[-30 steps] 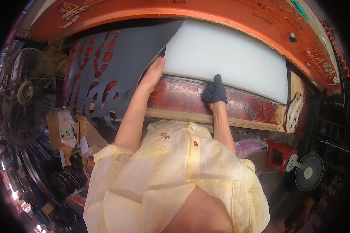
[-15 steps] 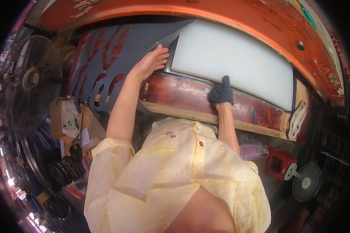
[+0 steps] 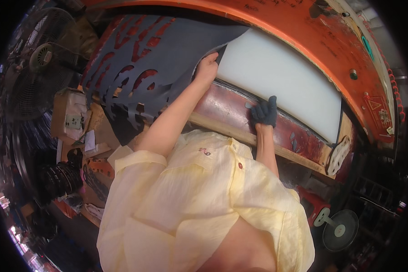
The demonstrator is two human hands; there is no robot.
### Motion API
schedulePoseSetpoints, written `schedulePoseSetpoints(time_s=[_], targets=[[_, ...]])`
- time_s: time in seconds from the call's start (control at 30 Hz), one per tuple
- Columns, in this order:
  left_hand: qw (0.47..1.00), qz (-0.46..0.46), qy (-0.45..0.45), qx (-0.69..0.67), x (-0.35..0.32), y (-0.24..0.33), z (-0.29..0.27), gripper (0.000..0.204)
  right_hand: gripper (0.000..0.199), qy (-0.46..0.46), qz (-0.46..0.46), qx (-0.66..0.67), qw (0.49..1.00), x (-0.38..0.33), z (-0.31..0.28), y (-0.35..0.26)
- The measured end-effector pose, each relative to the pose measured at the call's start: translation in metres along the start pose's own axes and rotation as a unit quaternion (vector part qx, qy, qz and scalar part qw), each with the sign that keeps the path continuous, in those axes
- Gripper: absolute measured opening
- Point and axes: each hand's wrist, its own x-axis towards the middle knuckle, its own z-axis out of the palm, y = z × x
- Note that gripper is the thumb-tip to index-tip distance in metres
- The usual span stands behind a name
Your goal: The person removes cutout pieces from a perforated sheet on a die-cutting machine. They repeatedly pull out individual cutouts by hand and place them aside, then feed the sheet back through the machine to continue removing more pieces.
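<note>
A large dark grey sheet with cut-out shapes lies over the left of the bench, its right edge raised and curling. My bare left hand is closed on this edge; its fingertips are partly hidden. To the right lies a thick white board, its left end close to the sheet's edge. My right hand, in a dark glove, hovers at the board's front edge, thumb up and fingers loosely bent apart, with nothing visible in it. Small grey scraps rest on the dark red bench surface.
An orange machine beam spans the back. At the bench's right end leans a pale piece with holes. A large fan and an open cardboard box stand at left; a smaller fan is low at right.
My left hand has gone from open beside the white board to closed on the grey sheet's edge, which has shifted right over the bench. The gloved fingers have loosened. The view has turned slightly.
</note>
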Motion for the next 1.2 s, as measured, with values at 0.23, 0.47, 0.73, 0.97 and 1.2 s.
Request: schedulePoseSetpoints(time_s=[0.23, 0.47, 0.73, 0.97, 1.2], targets=[[0.949, 0.029, -0.053, 0.308, 0.017, -0.01, -0.014, 0.05, 0.049, 0.06, -0.005, -0.014, 0.998, 0.003, 0.002, -0.001], [0.97, -0.173, -0.101, 0.135, 0.007, 0.031, -0.009, 0.057, 0.052, 0.097, 0.002, -0.051, 0.994, 0.0, 0.012, -0.003], [0.964, -0.202, -0.1, 0.137, 0.02, 0.03, -0.018, 0.054, 0.056, 0.057, -0.015, -0.064, 0.996, -0.003, 0.011, -0.003], [0.936, -0.17, -0.132, 0.28, 0.033, 0.006, -0.003, 0.031, 0.059, 0.004, -0.005, 0.004, 1.0, -0.004, 0.009, -0.004], [0.953, -0.026, -0.155, 0.26, 0.027, -0.006, -0.021, 0.021, 0.061, 0.04, 0.005, -0.028, 0.999, -0.002, 0.005, -0.004]])
